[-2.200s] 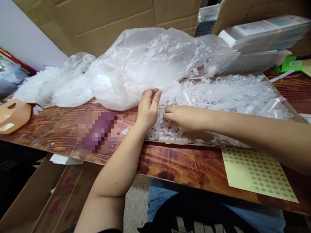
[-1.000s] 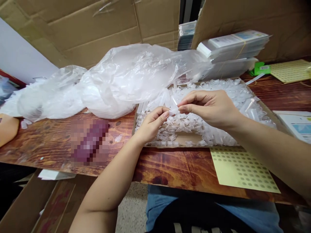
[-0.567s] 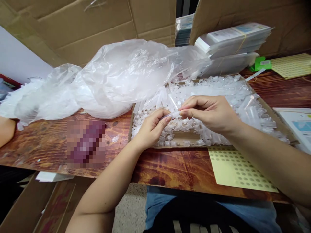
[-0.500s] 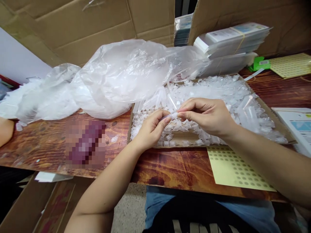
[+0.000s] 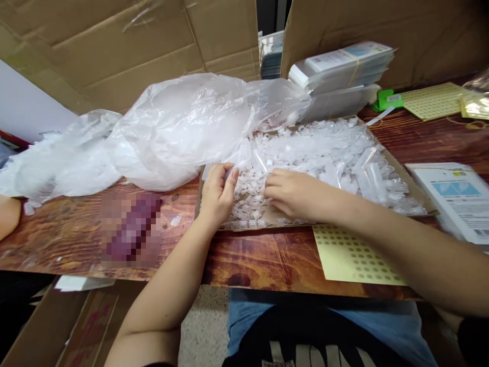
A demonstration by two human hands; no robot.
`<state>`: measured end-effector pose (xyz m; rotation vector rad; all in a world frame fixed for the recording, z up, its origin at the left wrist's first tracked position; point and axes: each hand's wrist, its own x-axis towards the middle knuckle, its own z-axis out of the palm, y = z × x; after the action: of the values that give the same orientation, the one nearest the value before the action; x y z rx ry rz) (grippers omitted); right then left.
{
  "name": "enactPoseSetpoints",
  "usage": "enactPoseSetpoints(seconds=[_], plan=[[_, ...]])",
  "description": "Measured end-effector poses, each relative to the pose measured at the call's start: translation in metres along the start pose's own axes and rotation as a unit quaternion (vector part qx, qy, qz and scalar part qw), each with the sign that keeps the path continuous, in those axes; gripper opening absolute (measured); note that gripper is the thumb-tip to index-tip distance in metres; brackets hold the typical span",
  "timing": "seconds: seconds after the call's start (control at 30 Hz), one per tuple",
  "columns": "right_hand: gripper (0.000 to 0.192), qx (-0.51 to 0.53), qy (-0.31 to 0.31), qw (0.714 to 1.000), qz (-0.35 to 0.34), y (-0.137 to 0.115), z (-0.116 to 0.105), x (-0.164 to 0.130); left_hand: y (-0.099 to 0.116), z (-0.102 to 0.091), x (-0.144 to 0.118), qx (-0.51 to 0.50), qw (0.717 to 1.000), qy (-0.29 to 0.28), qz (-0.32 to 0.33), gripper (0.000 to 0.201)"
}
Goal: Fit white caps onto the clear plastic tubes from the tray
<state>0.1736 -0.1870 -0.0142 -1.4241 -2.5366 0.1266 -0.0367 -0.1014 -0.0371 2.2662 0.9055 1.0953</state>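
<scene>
My left hand point(image 5: 219, 196) is closed above the left part of a shallow cardboard tray point(image 5: 234, 229). Between its thumb and fingers sits a slim clear plastic tube point(image 5: 228, 174), mostly covered by the hand. Over the middle of the tray, my right hand point(image 5: 292, 193) reaches down at the small clear plastic pieces point(image 5: 246, 209). Its fingers are loosely bent, with the thumb a little apart, and nothing shows in them; the fingertips are partly hidden. Longer clear tubes point(image 5: 372, 178) lie among the pieces on the right.
A big clear plastic bag point(image 5: 183, 127) slumps behind and left of the tray. Banded card stacks point(image 5: 344, 66) stand at the back. Yellow sticker sheet point(image 5: 336, 255) lies in front, printed packs point(image 5: 454, 193) to the right. A blurred purple object point(image 5: 133, 227) rests left.
The two hands have come apart: before, both were at the tube. My left hand keeps the tube and has shifted left; my right hand has dropped to the pieces in the tray.
</scene>
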Motion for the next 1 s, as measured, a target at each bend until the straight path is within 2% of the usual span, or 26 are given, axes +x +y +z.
enactPoseSetpoints(seconds=[0.1,0.2,0.3,0.4,0.47,0.57,0.67,0.73,0.83,0.9,1.0], plan=[[0.021,-0.044,-0.048,0.998,-0.026,-0.011,0.011,0.007,0.002,0.0,-0.001,-0.011,1.0,-0.019,0.015,0.029],[0.019,-0.067,-0.05,0.996,-0.019,-0.016,0.017,0.009,0.003,0.001,-0.003,-0.034,0.999,-0.038,0.014,0.028],[0.017,-0.052,-0.029,0.998,-0.023,-0.007,0.015,0.003,0.002,0.002,-0.003,-0.05,0.997,-0.063,0.002,0.03],[0.018,0.016,0.079,0.996,-0.038,0.012,0.002,-0.007,0.0,0.004,-0.003,-0.065,0.995,-0.071,0.004,0.032],[0.013,0.089,0.172,0.981,-0.024,0.022,-0.009,-0.012,-0.001,0.005,-0.003,-0.079,0.994,-0.069,0.002,0.032],[0.008,0.216,0.303,0.927,0.046,0.026,-0.015,-0.011,0.0,0.006,-0.004,-0.112,0.991,-0.074,-0.015,0.034],[0.01,0.325,0.391,0.858,0.078,0.015,-0.004,-0.003,0.003,0.008,-0.005,-0.184,0.976,-0.1,-0.053,0.039],[0.011,0.373,0.39,0.839,0.071,0.007,0.007,0.003,0.005,0.009,-0.006,-0.26,0.953,-0.125,-0.093,0.044],[0.011,0.409,0.358,0.837,0.058,0.0,0.013,0.006,0.008,0.01,-0.006,-0.346,0.916,-0.147,-0.136,0.049],[0.008,0.396,0.342,0.851,0.047,0.002,0.009,0.002,0.009,0.01,-0.007,-0.363,0.907,-0.16,-0.145,0.051],[0.005,0.354,0.315,0.88,0.02,0.008,-0.002,-0.005,0.009,0.01,-0.007,-0.348,0.911,-0.171,-0.139,0.053]])
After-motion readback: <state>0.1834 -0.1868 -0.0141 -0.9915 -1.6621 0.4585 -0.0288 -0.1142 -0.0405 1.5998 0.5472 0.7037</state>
